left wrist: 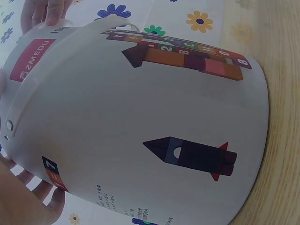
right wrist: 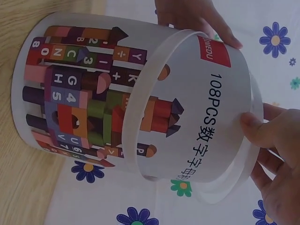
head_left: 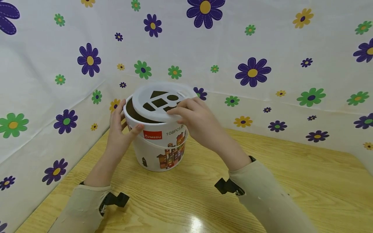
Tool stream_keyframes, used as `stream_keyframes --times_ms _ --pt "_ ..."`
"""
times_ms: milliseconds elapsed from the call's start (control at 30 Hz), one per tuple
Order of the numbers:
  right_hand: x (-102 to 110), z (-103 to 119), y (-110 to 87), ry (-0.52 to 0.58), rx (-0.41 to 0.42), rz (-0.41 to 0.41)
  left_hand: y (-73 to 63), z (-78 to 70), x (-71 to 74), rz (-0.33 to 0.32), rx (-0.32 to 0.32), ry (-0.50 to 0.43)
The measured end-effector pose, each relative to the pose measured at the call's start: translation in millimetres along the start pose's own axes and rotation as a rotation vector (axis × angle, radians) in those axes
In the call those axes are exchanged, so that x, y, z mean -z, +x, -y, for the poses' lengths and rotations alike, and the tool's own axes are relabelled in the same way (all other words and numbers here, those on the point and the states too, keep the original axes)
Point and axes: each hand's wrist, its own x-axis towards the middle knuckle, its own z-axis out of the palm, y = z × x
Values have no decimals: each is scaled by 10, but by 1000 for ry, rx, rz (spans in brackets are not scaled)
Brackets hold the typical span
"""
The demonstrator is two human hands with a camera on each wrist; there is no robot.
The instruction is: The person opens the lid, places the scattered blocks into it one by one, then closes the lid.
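Observation:
A white bucket [head_left: 148,152] with a red label and printed toy blocks stands upright on the wooden table. Its pale lid [head_left: 140,97], cut with several shaped holes, lies off-centre over the mouth, shifted to the right, so a dark gap shows at the left. My left hand [head_left: 118,136] holds the bucket's left side, thumb on the front just below the rim, fingers around the back. With my right hand [head_left: 199,119] I grip the lid's right edge; in the right wrist view the thumb [right wrist: 253,126] presses near the rim. The bucket's contents are hidden.
A thin white carrying handle [head_left: 164,147] hangs down across the bucket's front. Behind and to the left, a white cloth [head_left: 175,42] with printed flowers borders the table [head_left: 262,181]. Black straps with small mounts [head_left: 116,199] sit at both wrists.

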Motion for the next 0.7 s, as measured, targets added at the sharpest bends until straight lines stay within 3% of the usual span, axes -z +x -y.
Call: stream_keyframes --times_ms 433,700 --pt "-68 20 46 170 -68 49 4 26 18 0 -3 -4" --pt "-85 61 28 166 -79 87 9 15 15 3 -30 -27"
